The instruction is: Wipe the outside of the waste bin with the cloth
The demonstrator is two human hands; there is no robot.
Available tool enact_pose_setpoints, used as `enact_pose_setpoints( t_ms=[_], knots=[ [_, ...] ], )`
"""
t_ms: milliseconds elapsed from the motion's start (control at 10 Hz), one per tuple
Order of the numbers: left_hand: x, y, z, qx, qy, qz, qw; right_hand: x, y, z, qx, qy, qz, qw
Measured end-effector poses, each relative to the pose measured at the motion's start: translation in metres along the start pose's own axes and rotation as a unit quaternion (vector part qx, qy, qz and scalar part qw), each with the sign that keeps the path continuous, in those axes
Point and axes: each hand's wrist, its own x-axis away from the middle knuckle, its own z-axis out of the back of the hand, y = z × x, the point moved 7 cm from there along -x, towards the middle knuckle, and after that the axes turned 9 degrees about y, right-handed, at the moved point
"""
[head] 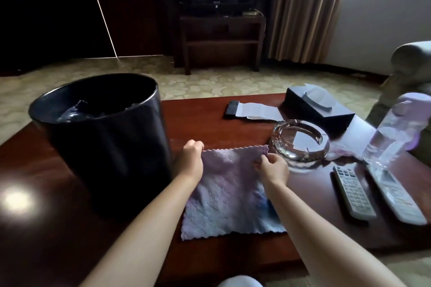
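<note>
Fingertips hidden in cloth (229, 196), bin (105, 137) contents murky

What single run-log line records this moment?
stage: cloth pickup | left hand: grips cloth far corner | right hand: pinches far edge | waste bin: on table, unwiped

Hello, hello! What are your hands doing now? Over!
Both hands, left hand, right hand, pinching cloth flat on table. Bin unwiped. Ashtray close.

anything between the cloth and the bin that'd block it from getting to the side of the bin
Nothing visible. The cloth lies flat right beside the waste bin, its far corners held by the left hand and right hand.
</note>
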Motion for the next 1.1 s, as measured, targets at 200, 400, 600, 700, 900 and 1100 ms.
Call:
enact_pose_setpoints(
  t_ms=[200, 400, 600, 700, 900, 1100],
  knots=[
    [-0.016, -0.008, -0.036, -0.033, -0.034, -0.022, 0.999, -0.013, -0.009, -0.027, -0.016, -0.04, 0.053, 0.998],
    [-0.016, -0.02, -0.064, -0.091, -0.065, -0.025, 0.993, -0.013, -0.014, -0.048, -0.02, -0.101, 0.118, 0.988],
    [-0.005, -0.019, -0.063, -0.052, -0.007, -0.078, 0.996, 0.001, -0.014, -0.063, 0.237, -0.128, 0.29, 0.918],
    [0.004, -0.023, -0.067, -0.09, -0.063, -0.062, 0.992, 0.008, -0.011, -0.068, 0.319, -0.122, 0.346, 0.874],
    [0.009, -0.024, -0.065, -0.103, -0.099, -0.062, 0.988, 0.011, -0.014, -0.063, 0.327, -0.132, 0.338, 0.873],
    [0.008, 0.002, -0.005, -0.078, -0.077, -0.057, 0.992, 0.034, -0.064, -0.018, 0.232, -0.096, 0.33, 0.91]
  ],
)
